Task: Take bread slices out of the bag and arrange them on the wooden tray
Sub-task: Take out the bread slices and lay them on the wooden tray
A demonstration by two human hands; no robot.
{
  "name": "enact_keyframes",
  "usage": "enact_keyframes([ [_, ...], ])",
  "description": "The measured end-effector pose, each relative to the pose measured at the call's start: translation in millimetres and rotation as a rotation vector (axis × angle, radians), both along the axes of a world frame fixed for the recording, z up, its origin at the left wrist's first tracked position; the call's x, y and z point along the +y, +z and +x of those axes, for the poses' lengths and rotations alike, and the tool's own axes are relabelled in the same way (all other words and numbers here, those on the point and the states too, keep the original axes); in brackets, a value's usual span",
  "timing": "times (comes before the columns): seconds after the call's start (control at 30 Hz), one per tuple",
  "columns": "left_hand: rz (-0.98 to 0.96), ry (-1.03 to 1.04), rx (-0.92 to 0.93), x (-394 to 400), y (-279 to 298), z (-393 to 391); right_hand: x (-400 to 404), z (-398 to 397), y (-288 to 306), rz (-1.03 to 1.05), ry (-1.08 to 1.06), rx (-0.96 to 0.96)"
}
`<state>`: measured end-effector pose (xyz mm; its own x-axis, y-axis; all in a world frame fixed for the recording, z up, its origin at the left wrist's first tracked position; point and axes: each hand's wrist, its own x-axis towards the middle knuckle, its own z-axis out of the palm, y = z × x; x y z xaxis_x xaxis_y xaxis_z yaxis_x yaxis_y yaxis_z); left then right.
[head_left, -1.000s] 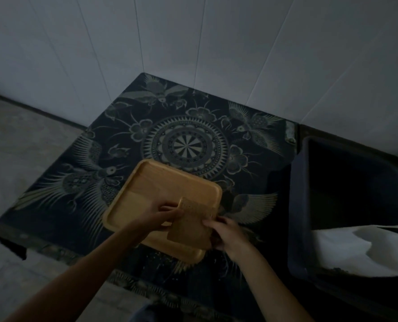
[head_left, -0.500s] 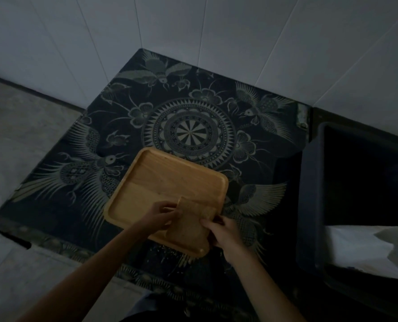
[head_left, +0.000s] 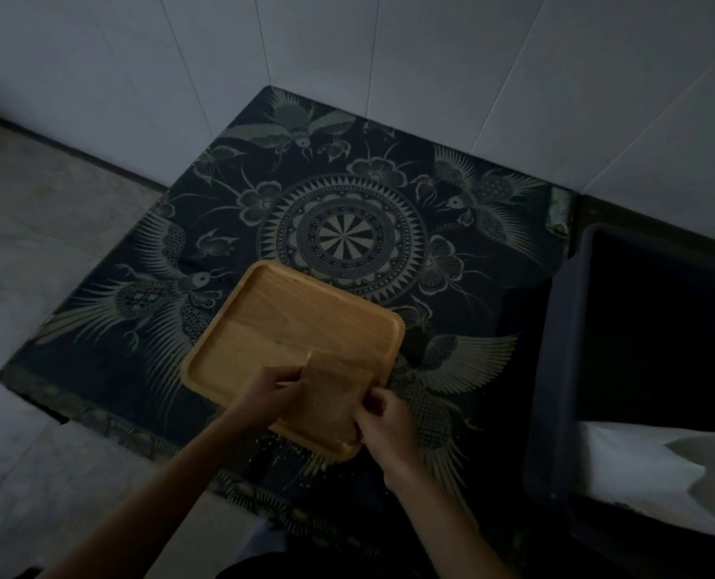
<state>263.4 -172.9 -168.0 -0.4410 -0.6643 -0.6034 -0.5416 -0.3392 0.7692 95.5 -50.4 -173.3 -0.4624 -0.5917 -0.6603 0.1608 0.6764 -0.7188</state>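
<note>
A square wooden tray [head_left: 289, 323] lies on a dark patterned cloth. A brown bread slice [head_left: 330, 394] sits low over the tray's near right corner, nearly flat on it. My left hand [head_left: 270, 390] pinches the slice's left edge. My right hand [head_left: 383, 415] grips its right edge. The rest of the tray holds nothing. The white bag [head_left: 656, 474] lies in a dark bin at the right.
The dark bin [head_left: 556, 369] stands right of the table with the white bag inside its near part. White tiled walls [head_left: 347, 68] rise behind the table. Crumbs [head_left: 280, 445] dot the cloth near the tray's front edge. Grey floor [head_left: 34, 252] lies at the left.
Both hands have lowered the bread slice from a raised tilt down onto the tray's near right corner. The view has shifted slightly.
</note>
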Motion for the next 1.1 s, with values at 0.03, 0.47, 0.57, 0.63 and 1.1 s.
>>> enact_keyframes([
  [0.03,-0.017,-0.002,-0.012,2,1,0,0,0,1,-0.004,0.011,0.028],
  [0.47,-0.065,0.051,-0.101,-2,4,5,-7,1,15,-0.042,-0.027,-0.042],
  [0.57,-0.053,0.014,-0.077,-14,5,9,-17,5,19,-0.026,-0.063,-0.030],
  [0.63,-0.001,0.015,-0.038,-25,7,12,-25,10,23,-0.023,-0.096,-0.014],
  [1.1,0.017,-0.055,-0.045,-114,10,72,-100,83,21,0.000,-0.180,-0.031],
])
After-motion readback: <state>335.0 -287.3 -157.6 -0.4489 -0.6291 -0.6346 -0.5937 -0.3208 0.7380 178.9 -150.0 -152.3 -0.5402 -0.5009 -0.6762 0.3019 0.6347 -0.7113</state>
